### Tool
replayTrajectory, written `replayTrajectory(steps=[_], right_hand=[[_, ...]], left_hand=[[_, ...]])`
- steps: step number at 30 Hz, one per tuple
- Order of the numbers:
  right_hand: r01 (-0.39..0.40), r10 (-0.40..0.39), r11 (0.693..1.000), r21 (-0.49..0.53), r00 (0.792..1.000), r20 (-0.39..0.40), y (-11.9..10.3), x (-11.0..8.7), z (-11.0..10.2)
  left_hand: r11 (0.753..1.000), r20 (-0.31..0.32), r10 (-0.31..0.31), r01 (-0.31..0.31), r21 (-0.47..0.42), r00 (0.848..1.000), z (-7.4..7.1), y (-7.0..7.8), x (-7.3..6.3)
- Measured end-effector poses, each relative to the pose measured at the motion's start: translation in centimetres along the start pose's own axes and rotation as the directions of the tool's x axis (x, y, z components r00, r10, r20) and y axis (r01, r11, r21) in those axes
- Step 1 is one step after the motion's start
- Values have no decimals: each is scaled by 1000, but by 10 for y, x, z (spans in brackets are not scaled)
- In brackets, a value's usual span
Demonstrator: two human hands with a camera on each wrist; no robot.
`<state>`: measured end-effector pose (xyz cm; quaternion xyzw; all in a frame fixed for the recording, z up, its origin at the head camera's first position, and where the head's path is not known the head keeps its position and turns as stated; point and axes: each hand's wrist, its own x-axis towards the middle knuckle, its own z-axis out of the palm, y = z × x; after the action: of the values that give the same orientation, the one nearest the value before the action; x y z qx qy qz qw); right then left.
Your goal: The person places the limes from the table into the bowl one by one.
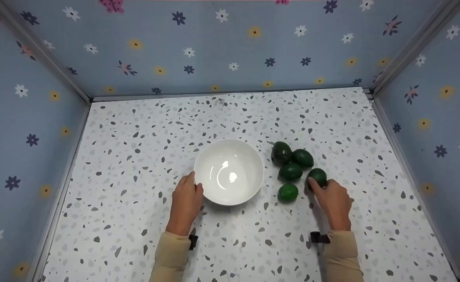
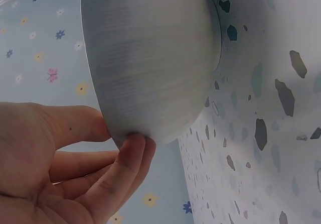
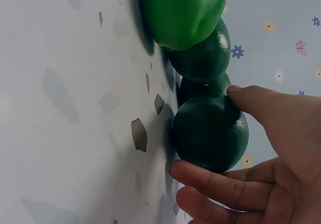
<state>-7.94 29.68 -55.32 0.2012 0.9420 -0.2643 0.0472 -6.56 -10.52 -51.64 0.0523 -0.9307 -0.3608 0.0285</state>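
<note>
A white bowl (image 1: 237,156) stands upright on the speckled tabletop. My left hand (image 1: 185,203) holds its left rim, thumb and fingers meeting the bowl wall (image 2: 150,58) in the left wrist view. To the bowl's right, my right hand (image 1: 333,201) has its thumb and fingers about a dark green avocado (image 1: 317,177); the right wrist view shows the thumb on one side of this avocado (image 3: 210,133) and fingers on the other. Beside it lie three more dark avocados (image 1: 291,172), close together. A smaller, brighter green fruit (image 1: 288,192), like a lime, sits nearest me.
The white terrazzo-patterned tabletop (image 1: 136,164) is bounded by blue flowered panels at the back (image 1: 230,47), left (image 1: 18,156) and right (image 1: 441,149). Grey metal strips (image 1: 414,43) run along the panel joins. A dark wrist strap (image 1: 320,237) is on the right sleeve.
</note>
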Motion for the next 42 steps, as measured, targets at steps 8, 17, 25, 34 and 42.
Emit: replayTrajectory(steps=[8,17,25,34,42], right_hand=[[-72,70,997,11,993,96,0,2,0],[-36,33,999,38,996,87,1,-1,-3],[2,-4,998,59,999,38,-4,-4,-12],[75,-73,994,80,997,-32,-13,-9,-19],[174,-169,982,76,983,-69,-24,-15,-22]], left_hand=[[1000,-2,-8,8,-2,1000,1,-2,-1],[1000,-8,10,-10,1,1000,2,-3,-2],[1000,9,-9,9,-1,1000,1,-1,-3],[1000,15,-23,23,-7,1000,1,-1,-2],[1000,3,-5,5,-5,1000,1,-2,-2]])
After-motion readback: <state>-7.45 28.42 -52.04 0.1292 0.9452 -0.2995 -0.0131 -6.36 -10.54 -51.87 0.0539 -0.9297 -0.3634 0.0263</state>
